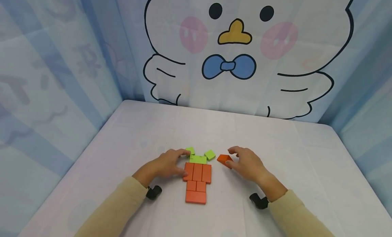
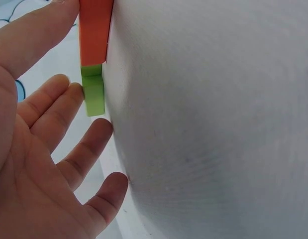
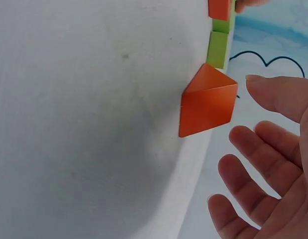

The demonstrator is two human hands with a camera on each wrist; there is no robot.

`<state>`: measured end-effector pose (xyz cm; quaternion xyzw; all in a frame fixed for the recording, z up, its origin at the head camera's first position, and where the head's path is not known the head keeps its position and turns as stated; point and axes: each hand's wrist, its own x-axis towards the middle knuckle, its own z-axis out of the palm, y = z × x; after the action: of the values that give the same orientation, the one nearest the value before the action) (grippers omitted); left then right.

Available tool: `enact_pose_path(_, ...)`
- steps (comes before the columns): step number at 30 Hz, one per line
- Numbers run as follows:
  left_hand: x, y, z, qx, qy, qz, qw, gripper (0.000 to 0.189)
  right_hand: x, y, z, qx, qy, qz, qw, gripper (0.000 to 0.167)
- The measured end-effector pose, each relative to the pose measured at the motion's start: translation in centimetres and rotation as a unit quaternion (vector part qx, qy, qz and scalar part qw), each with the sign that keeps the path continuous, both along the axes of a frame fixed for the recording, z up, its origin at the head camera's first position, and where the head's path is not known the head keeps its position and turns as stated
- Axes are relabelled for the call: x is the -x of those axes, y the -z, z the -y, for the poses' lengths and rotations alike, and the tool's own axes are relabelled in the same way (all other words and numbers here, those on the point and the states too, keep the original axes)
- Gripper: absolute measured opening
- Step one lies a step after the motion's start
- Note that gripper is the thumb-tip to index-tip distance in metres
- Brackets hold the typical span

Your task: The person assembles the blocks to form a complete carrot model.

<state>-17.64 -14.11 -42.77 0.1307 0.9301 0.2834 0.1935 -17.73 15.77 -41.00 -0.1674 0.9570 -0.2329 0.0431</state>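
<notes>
Flat on the table lies a figure of orange-red wooden blocks [image 1: 197,172], topped by a wide green block [image 1: 198,159]. A small green block [image 1: 191,150] sits at its upper left, another green block [image 1: 210,155] at its upper right. My left hand [image 1: 167,164] is at the figure's left side, thumb at an orange-red block [image 2: 94,35] and fingertips by the small green block [image 2: 94,97], fingers spread. To the right, an orange triangular block [image 3: 206,107] rests on the table. My right hand [image 1: 248,164] is beside it, with thumb and loosely bent fingers apart around it.
The white-covered table [image 1: 153,128] ends at a curtain [image 1: 232,94] printed with a cartoon bird; blue patterned curtains [image 1: 55,77] hang at both sides. Below each wrist a black camera mount [image 1: 259,201] sticks out by the sleeve.
</notes>
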Motion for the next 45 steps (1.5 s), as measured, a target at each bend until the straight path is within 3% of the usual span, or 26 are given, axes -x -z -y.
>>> enact_pose_path(6,0.0,0.1,0.0,0.003,0.000,0.003,1.0000,0.076,0.7,1.0,0.1,-0.011,0.008,0.010,0.9999,0.035)
enact_pose_path(15,0.0,0.0,0.0,0.002,0.001,0.003,1.0000,0.077,1.0,1.1,0.1,-0.033,0.001,-0.031,0.9990,0.032)
enact_pose_path(28,0.1,0.2,-0.1,0.009,0.002,-0.002,1.0000,0.077,-0.5,1.4,0.0,0.004,-0.058,-0.062,0.9964,0.020)
enact_pose_path(37,-0.1,0.0,-0.1,0.006,-0.002,0.001,1.0000,0.077,-1.3,1.0,0.5,0.037,-0.084,-0.021,0.9956,0.016)
enact_pose_path(45,-0.1,0.1,0.0,0.005,-0.001,0.001,1.0000,0.077,-1.4,1.0,0.6,0.040,-0.072,0.011,0.9965,0.031)
